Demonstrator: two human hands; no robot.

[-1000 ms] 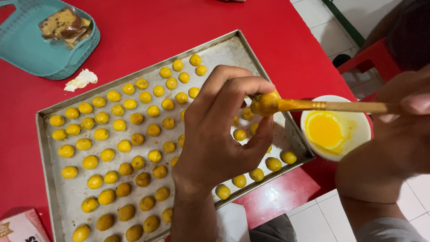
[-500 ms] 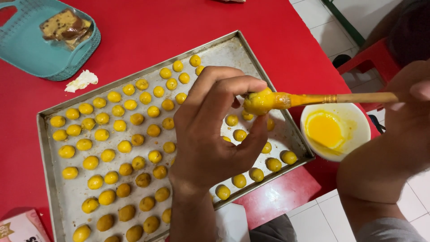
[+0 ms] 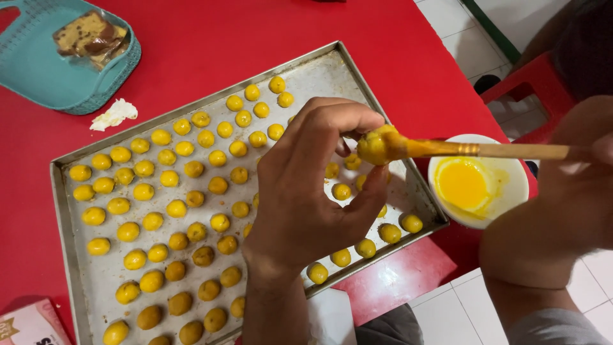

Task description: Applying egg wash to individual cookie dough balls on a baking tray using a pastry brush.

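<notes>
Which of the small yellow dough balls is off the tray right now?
The dough ball pinched in the left hand, raised above the tray with the brush tip against it. Every other ball sits on the tray.

Home kitchen: baking tray (image 3: 70,255), red table (image 3: 211,38), tiled floor (image 3: 460,306).

Red table (image 3: 211,45): surface glossy. A metal baking tray (image 3: 94,281) lies on it at an angle, carrying rows of small yellow dough balls. Beyond the tray's far left corner sits a teal basket (image 3: 38,70), with a crumpled white scrap (image 3: 115,114) between basket and tray. A white bowl (image 3: 511,176) of yellow liquid rests just beside the tray's right end. A pink box (image 3: 29,322) lies at the tray's near left corner.
</notes>
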